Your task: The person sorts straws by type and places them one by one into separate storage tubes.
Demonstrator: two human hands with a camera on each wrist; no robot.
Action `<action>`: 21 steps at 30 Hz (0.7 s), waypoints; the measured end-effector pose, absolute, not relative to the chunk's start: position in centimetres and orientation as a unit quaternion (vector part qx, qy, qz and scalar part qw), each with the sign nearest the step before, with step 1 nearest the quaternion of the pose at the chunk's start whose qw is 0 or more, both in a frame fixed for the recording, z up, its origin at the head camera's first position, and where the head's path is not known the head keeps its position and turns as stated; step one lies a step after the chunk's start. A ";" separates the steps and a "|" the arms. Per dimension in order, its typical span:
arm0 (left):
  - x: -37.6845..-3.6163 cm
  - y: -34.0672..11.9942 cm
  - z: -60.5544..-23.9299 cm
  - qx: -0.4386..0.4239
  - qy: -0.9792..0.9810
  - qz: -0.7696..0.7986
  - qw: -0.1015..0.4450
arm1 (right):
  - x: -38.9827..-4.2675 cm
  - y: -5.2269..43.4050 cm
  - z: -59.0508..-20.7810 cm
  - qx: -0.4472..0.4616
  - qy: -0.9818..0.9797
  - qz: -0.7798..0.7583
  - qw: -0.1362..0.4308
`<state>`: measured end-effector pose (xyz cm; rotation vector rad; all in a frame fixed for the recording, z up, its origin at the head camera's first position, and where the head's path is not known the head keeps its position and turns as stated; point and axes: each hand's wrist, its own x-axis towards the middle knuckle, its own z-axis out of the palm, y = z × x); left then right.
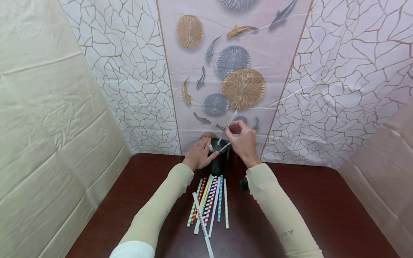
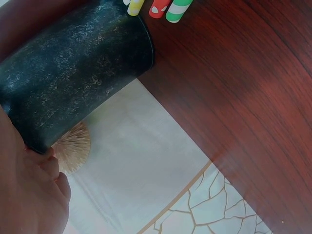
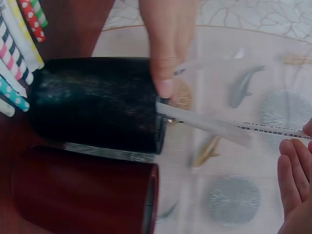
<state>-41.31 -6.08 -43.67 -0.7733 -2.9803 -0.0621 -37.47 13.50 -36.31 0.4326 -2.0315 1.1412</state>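
Observation:
A black cylindrical cup stands at the table's back edge by the hanging cloth. My left hand holds its rim from the left, thumb on the near side and the other fingers behind, as the right wrist view shows. Above the cup, my right hand pinches a slim paper-wrapped straw with printed lettering. The straw tilts up to the right, its lower end at the cup's mouth. More white-wrapped straws stick out of the cup. Their lower parts are hidden inside it.
A dark red cup stands beside the black one, mostly hidden behind my right hand in the head view. Several paper straws, striped, dotted and yellow, lie on the dark wood table. A white-wrapped straw crosses over them. Patterned cloth hangs behind.

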 end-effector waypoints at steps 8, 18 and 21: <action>-41.2 -6.1 -43.7 -0.249 -0.968 -0.022 0.028 | -37.3 14.3 -37.9 0.158 -0.863 0.419 0.234; -41.0 -6.0 -43.5 -0.255 -0.966 -0.016 0.039 | -35.1 16.4 -37.2 0.168 -0.889 0.375 0.201; -40.9 -6.1 -43.5 -0.250 -0.967 -0.019 0.035 | -34.4 16.6 -36.8 0.171 -0.895 0.361 0.197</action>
